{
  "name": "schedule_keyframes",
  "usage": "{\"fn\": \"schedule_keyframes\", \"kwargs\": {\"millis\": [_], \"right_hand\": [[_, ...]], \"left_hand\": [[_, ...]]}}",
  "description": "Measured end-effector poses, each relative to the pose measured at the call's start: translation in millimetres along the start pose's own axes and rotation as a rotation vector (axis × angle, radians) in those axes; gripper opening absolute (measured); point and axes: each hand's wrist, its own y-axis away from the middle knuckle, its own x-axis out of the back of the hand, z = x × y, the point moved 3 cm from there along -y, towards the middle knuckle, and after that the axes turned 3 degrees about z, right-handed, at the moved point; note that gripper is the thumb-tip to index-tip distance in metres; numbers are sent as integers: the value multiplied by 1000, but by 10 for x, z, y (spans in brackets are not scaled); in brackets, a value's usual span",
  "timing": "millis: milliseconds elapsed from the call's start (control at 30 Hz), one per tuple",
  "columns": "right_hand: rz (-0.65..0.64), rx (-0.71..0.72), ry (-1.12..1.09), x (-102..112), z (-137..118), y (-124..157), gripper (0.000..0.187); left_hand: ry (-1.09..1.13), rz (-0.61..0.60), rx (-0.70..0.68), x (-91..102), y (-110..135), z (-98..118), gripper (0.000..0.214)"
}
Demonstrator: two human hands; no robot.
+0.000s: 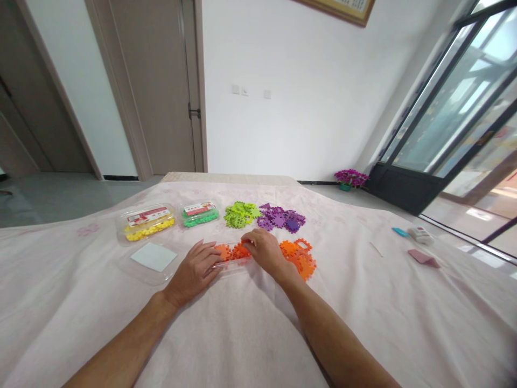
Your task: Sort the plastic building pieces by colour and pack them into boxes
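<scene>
A small clear plastic box (230, 263) partly filled with orange pieces lies on the pink cloth in front of me. My left hand (194, 271) rests on its left end, fingers curled against it. My right hand (264, 249) covers its right end, fingers bent down over the orange pieces inside; whether they pinch one is hidden. A loose pile of orange pieces (299, 257) lies just right of my right hand.
Behind the box lie a lime green pile (241, 214) and a purple pile (281, 218). Closed boxes of yellow pieces (146, 222) and green pieces (200, 213) stand at left. A clear lid (151, 260) lies near my left hand. Small items (420, 235) lie far right.
</scene>
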Motion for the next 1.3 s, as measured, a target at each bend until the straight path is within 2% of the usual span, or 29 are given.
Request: {"fn": "schedule_keyframes", "kwargs": {"millis": [133,233,400,500,600,767,967,1133,1300], "right_hand": [[34,-155,-65,50,124,-34,22],[3,-255,-19,251,266,-49,28],[-374,-460,140,625,614,85,30],[-466,-515,256,765,786,201,40],[-495,-538,283,800,861,268,50],[-527,-605,255,721,870,289,38],[-544,-600,169,599,970,328,36],[-546,-502,43,668,907,312,38],[-389,-412,-148,709,826,210,29]], "left_hand": [[16,-6,9,0,0,-10,19],[23,-7,6,-1,-3,-9,20],[13,-11,-3,-8,-1,-5,19],[1,-4,8,-16,4,-15,19],[2,12,7,-23,9,-27,18],[28,27,4,-16,6,-26,17],[24,22,2,-5,-2,-15,18],[21,24,4,6,-9,-9,18],[36,35,5,22,-20,5,18]]}}
